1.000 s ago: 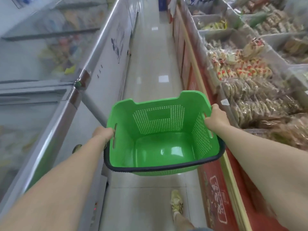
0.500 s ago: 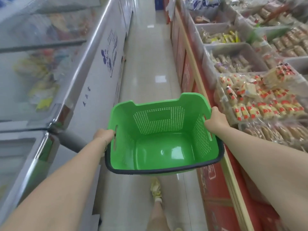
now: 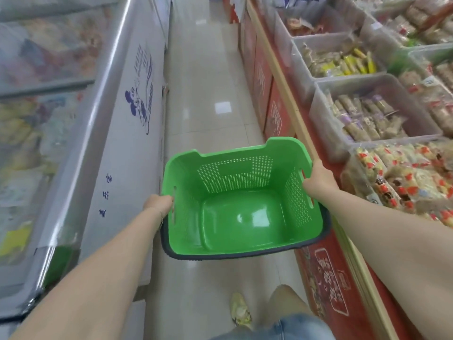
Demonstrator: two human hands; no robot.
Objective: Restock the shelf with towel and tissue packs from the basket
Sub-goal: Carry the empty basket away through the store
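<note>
A person holds a green basket [image 3: 235, 173] out over a shop aisle [image 3: 208, 77], left hand [image 3: 158, 204] and right hand [image 3: 318, 184] each with a closed grip on a side handle. The basket is empty, and no towel or tissue packs are in view. With a freezer [image 3: 137, 106] on the left and snack bins [image 3: 367, 111] on the right, the step appears to be a walk between loads. Next comes finding fresh stock.

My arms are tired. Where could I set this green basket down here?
The tiled floor ahead of the basket is bare, between the freezer at left and the red counter at right. The bins on the counter are full of snack packs.
</note>
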